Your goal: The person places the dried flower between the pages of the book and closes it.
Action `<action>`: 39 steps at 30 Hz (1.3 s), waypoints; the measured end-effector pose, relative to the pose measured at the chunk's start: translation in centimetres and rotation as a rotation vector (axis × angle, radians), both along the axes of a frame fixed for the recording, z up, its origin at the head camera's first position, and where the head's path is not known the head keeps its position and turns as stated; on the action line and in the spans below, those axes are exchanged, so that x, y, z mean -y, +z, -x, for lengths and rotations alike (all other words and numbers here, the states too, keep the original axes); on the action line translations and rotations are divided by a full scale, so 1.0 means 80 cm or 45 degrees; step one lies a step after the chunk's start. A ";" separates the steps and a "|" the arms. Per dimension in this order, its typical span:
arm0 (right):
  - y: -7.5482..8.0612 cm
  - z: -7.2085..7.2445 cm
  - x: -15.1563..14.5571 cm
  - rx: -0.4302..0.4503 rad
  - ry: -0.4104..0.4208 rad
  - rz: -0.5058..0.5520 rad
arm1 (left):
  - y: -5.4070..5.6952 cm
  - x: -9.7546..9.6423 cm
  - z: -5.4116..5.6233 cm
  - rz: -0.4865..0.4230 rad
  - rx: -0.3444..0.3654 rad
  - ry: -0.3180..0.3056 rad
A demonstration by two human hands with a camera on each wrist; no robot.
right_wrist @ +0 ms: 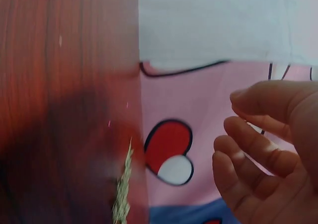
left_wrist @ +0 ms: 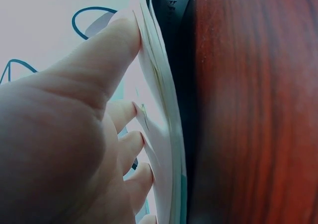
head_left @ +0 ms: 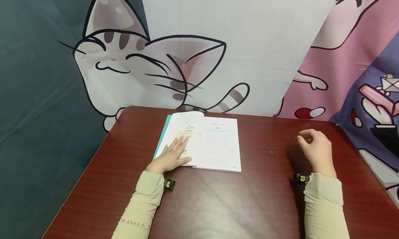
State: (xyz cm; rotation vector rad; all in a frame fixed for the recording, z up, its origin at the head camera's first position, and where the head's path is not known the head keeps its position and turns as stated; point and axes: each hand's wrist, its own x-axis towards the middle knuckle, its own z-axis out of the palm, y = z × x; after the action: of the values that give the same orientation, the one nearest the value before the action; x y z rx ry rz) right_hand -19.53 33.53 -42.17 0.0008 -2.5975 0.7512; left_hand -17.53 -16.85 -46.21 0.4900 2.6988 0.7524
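Observation:
An open book [head_left: 218,145] with printed pages and a teal cover edge lies on the table. Flat on its left page rests my left hand [head_left: 169,157], fingers spread and thumb near the lower page edge. The left wrist view shows the fingers [left_wrist: 130,147] against the page, with the page edges curving up from the table. Well right of the book, my right hand [head_left: 316,150] hovers over the table, fingers loosely curled and thumb close to the index finger. Nothing shows between those fingers. A dry green sprig [right_wrist: 121,194] lies on the table, hidden in the head view.
The brown wooden table [head_left: 199,201] has small pale specks [head_left: 272,151] scattered on its right half. Behind its far edge hangs a cloth backdrop [head_left: 265,59] with cartoon figures.

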 end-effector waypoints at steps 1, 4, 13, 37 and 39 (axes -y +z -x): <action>-0.001 0.000 -0.005 0.008 -0.026 0.005 | 0.001 0.000 0.000 0.004 0.006 0.002; -0.004 -0.001 -0.020 0.044 -0.115 0.023 | 0.006 -0.001 -0.002 0.004 0.007 -0.001; -0.016 -0.009 -0.052 0.265 -0.227 0.076 | 0.014 -0.002 -0.007 -0.011 -0.015 -0.009; -0.031 -0.008 -0.069 0.656 -0.133 0.060 | 0.014 -0.004 -0.005 0.020 -0.011 -0.001; -0.030 -0.007 -0.067 0.652 -0.136 0.060 | 0.014 -0.003 -0.005 0.024 -0.014 0.004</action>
State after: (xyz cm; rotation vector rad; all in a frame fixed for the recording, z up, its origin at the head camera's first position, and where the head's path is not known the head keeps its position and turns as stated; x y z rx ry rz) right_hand -18.94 38.88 -44.60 -0.3899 -3.0235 0.8633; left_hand -17.12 -16.58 -45.08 0.4875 2.7149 0.7262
